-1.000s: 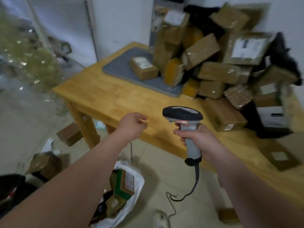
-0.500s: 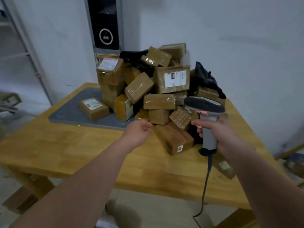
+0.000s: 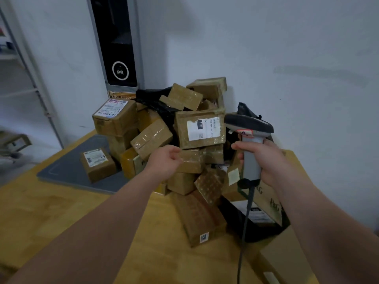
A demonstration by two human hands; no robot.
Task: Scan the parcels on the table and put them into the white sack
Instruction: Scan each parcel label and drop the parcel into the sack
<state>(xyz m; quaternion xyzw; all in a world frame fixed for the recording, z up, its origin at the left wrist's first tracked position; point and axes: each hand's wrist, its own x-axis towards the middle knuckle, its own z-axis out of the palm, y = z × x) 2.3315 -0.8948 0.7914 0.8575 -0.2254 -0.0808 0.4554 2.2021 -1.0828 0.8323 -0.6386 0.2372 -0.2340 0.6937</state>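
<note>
Right grip [image 3: 264,160] holds scanner [image 3: 249,125] by its handle. Left grip [image 3: 164,160] loosely curled, empty, just beside a mid-pile parcel. Parcels [image 3: 202,130] heaped on counter [image 3: 51,212] against wall; one apart on grey mat [image 3: 67,171].

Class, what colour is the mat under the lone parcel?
Grey; the mat shows best in the head view.

Tall black glossy panel [image 3: 114,37] in a grey frame (white ring low on it), plain white wall [image 3: 266,48] behind, flat grey rectangular mat [image 3: 67,173] lower left, grey metal shelving [image 3: 35,85] far left.
</note>
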